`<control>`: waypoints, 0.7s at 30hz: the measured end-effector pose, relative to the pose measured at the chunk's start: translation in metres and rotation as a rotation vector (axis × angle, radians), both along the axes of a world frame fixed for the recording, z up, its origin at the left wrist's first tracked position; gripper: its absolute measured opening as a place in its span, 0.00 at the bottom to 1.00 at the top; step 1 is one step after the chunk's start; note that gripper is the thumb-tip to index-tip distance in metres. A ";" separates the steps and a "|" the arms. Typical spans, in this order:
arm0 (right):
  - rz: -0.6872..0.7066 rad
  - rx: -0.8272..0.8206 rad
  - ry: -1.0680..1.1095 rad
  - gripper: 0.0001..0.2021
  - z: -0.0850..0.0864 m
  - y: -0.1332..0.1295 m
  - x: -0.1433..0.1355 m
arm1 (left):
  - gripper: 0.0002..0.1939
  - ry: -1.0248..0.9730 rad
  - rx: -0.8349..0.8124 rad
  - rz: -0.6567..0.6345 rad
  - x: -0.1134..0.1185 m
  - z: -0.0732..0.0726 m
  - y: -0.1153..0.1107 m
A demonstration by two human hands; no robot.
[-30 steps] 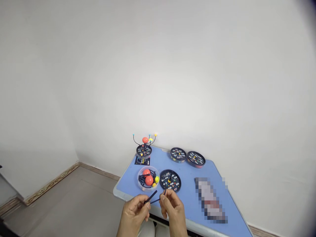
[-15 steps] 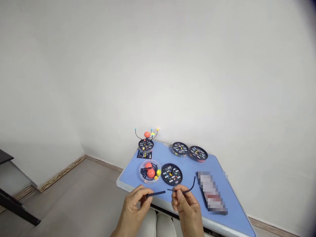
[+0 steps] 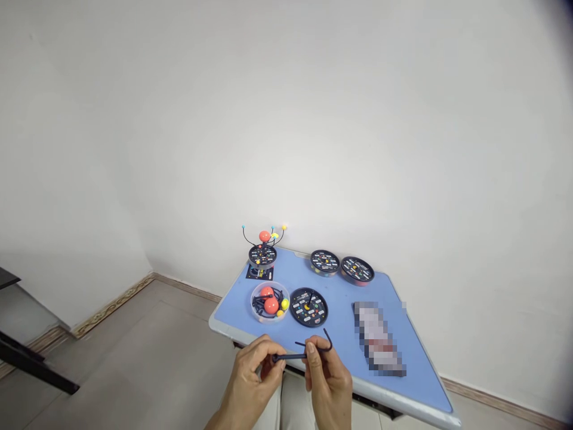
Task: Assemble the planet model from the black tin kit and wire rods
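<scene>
My left hand (image 3: 251,377) is closed, pinching a straight black plastic rod (image 3: 293,356) by its ring-shaped end. The rod points right, and its far end meets the fingertips of my right hand (image 3: 329,377). That hand is closed on a thin curved black rod (image 3: 330,341), whose bent end rises above the fingers. Just beyond my hands lie a round black disc (image 3: 308,316) printed with planets, a short post upright on it, and a clear round tub (image 3: 254,310). Inside the tub are red balls (image 3: 271,306), small yellow balls (image 3: 285,304) and black rods.
An assembled planet model (image 3: 262,254) stands on a dark card (image 3: 253,273) at the table's back left. Two round planet-printed boxes (image 3: 325,261) sit at the back. A blurred dark-edged packet (image 3: 380,340) lies right on the blue table (image 3: 416,370), with a wall behind.
My hands have come together. The straight rod's end has moved right to my right fingertips, and its ring end now shows. The view has shifted slightly.
</scene>
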State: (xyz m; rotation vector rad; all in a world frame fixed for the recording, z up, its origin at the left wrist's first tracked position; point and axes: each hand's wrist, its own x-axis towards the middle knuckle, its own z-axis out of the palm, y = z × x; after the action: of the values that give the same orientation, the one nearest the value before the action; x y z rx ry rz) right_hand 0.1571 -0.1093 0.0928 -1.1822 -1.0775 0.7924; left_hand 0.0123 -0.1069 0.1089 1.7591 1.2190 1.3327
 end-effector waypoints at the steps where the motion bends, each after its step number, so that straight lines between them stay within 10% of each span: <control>1: -0.025 0.011 -0.016 0.17 0.000 0.000 -0.001 | 0.04 -0.034 -0.011 0.001 0.001 -0.001 0.000; 9: -0.062 0.143 -0.159 0.14 -0.005 0.003 -0.002 | 0.16 -0.480 -0.310 -0.093 0.011 -0.002 -0.001; 21: -0.082 0.238 -0.283 0.07 -0.009 0.003 -0.001 | 0.12 -0.568 -0.268 -0.130 0.015 -0.016 0.003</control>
State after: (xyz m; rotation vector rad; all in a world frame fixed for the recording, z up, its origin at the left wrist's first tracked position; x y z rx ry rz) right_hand 0.1562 -0.1061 0.0843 -1.1475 -1.3069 0.4264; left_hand 0.0277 -0.1040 0.0929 1.1400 0.8938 1.3874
